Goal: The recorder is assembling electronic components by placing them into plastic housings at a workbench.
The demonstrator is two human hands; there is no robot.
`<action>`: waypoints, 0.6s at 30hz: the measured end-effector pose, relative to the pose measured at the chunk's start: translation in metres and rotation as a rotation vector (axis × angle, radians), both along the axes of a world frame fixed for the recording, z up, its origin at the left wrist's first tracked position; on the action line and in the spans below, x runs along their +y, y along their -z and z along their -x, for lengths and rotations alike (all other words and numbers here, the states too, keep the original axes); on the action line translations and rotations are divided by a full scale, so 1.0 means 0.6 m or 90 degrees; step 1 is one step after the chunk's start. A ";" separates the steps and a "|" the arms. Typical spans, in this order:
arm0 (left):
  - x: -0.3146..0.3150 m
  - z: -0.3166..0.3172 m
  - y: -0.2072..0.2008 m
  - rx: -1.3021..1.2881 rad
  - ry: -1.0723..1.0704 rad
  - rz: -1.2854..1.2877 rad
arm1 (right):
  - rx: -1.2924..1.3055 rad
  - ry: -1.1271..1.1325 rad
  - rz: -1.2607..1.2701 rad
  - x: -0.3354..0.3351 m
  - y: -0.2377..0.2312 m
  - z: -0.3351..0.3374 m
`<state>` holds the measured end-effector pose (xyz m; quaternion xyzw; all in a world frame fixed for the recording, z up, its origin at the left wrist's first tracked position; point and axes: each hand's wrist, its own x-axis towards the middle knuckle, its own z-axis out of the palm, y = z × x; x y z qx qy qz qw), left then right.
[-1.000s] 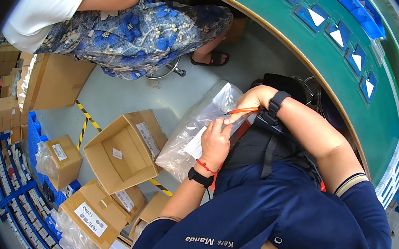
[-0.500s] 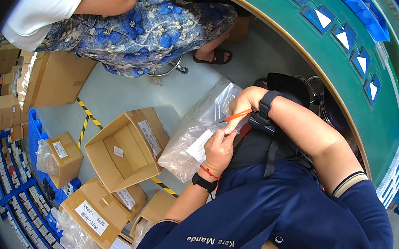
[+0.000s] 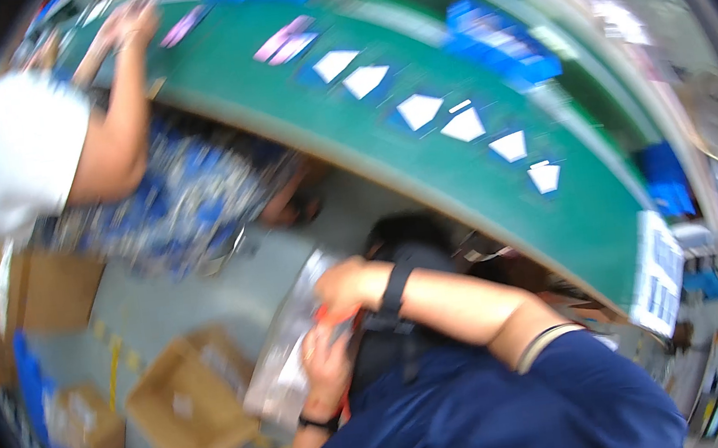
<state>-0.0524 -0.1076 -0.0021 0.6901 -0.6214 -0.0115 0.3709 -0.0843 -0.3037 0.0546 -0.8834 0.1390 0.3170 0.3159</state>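
The whole view is smeared by motion. My right hand (image 3: pixel 344 288) is closed around a slim orange tool (image 3: pixel 327 315); blur hides its exact kind. Just below it is my left hand (image 3: pixel 326 362), its fingers pointing up toward the tool and close to the right hand. Whether those fingers grip anything is lost in the blur. Beneath and left of both hands lies a clear plastic bag (image 3: pixel 274 371), whose contents I cannot make out.
A green workbench (image 3: pixel 292 99) curves across above my hands, with several white cards (image 3: pixel 420 112) on blue pieces and blue bins (image 3: pixel 497 40). A seated person (image 3: pixel 32 151) works at its far left. Open cardboard boxes (image 3: pixel 189 403) stand on the floor at left.
The view has swung toward the bench, so more of it and the other person's arms show. My hands appear lower and further left, still together over the plastic bag.
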 end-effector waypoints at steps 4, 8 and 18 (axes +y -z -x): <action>-0.008 -0.035 0.017 0.088 0.033 -0.205 | -0.049 0.055 0.094 -0.030 -0.134 0.088; -0.027 -0.067 0.018 0.117 0.063 -0.508 | -0.172 0.264 0.044 -0.066 -0.276 0.233; -0.090 -0.144 0.119 -0.082 0.260 -0.351 | -0.194 0.938 0.781 -0.273 -0.495 0.568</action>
